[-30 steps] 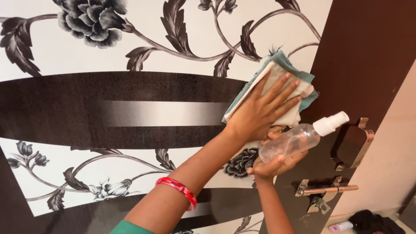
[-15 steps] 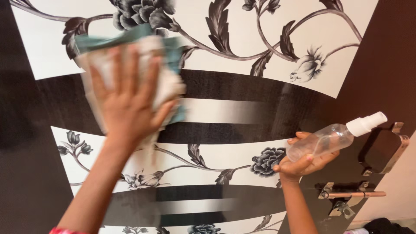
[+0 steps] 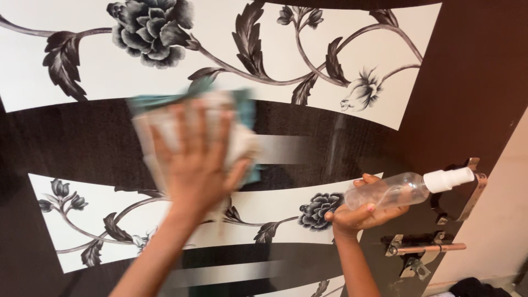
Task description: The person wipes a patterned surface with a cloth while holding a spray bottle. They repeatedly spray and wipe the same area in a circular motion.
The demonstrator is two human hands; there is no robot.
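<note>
My left hand [image 3: 199,160] is spread flat on a folded white and teal cloth [image 3: 193,122], pressing it against the door [image 3: 88,143]. The door is dark brown with white bands of grey flowers and leaves. Hand and cloth are blurred by motion, over the dark band left of centre. My right hand [image 3: 363,212] holds a clear spray bottle [image 3: 396,190] with a white nozzle. The bottle lies sideways, nozzle pointing right, near the door's right edge.
A dark lock plate [image 3: 461,195] and a metal bolt latch [image 3: 423,248] sit on the door's right side, just right of the bottle. A pale wall [image 3: 495,220] lies beyond the door edge. Dark cloth [image 3: 473,287] lies on the floor at the bottom right.
My left hand swept the cloth from the door's right side far to the left, then back a little right and down. My right hand kept the bottle, tilting it flatter.
</note>
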